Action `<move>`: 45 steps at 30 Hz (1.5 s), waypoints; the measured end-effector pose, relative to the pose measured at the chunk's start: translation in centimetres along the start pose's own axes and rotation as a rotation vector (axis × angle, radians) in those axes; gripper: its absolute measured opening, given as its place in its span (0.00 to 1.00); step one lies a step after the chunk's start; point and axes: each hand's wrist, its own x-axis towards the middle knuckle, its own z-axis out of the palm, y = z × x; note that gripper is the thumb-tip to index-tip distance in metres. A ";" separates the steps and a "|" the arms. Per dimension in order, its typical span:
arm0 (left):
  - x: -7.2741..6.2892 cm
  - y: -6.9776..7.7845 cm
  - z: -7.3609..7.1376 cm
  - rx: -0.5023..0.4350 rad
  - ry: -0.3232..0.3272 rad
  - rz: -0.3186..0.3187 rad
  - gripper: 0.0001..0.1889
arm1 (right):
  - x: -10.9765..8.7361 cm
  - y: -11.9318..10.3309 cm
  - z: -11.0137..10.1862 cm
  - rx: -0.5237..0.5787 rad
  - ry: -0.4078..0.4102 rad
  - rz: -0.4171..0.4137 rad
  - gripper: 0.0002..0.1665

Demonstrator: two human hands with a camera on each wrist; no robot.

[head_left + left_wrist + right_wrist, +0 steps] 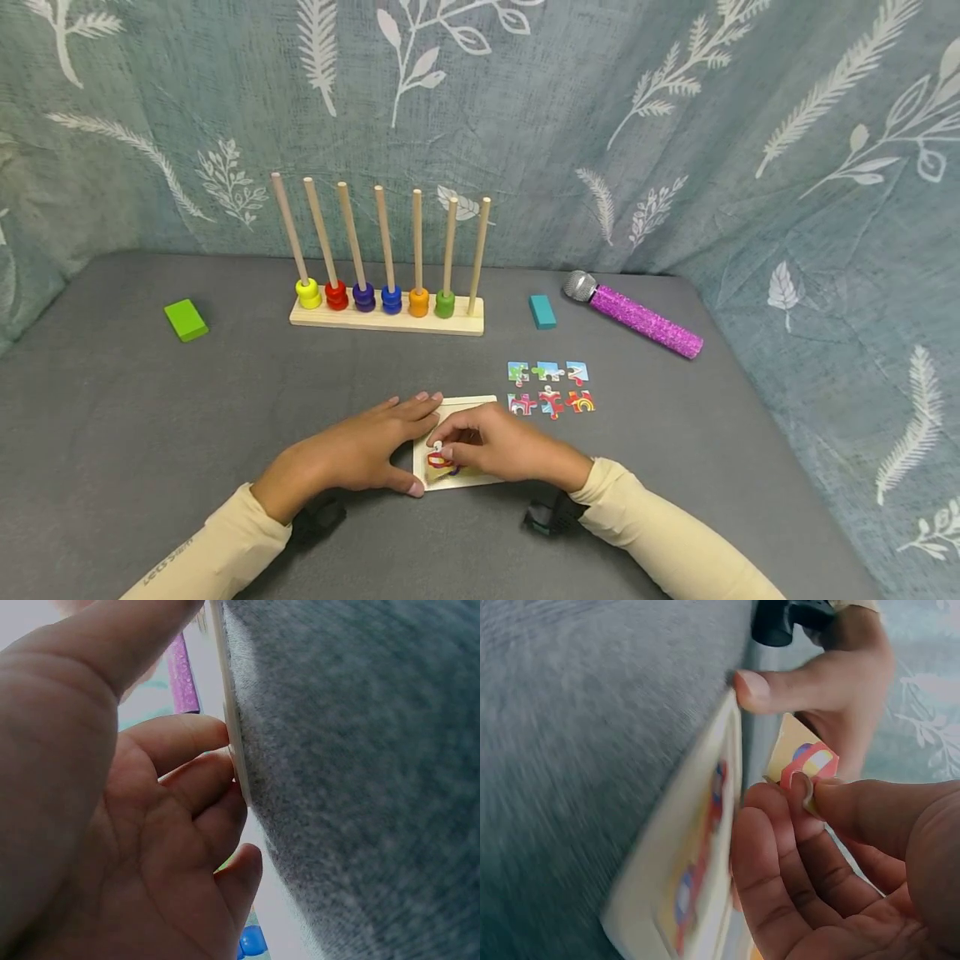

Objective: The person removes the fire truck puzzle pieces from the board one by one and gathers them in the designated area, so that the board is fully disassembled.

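Note:
A shallow pale wooden puzzle tray (468, 402) lies on the grey table in front of the person. My left hand (360, 450) rests along its left side, fingers extended near the far corner and thumb at the near one. Over the tray's left part, my right hand (495, 442) pinches a small printed puzzle piece (784, 746) between thumb and fingers. The piece is tan with red, yellow and blue, and tilted in the right wrist view. More red and blue printing (686, 889) shows inside the tray there. The right hand hides much of the tray in the head view.
Several cardboard jigsaw pieces (551, 402) lie in two rows right of the tray. Behind stands a wooden peg rack (386, 322) with coloured beads. A green block (186, 321) is at left, a teal block (542, 312) and a glittery purple microphone (647, 322) at right.

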 end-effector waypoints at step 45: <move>-0.2 0.1 0.8 0.059 0.002 0.028 0.37 | -5.9 3.2 -5.5 -0.064 0.177 0.125 0.12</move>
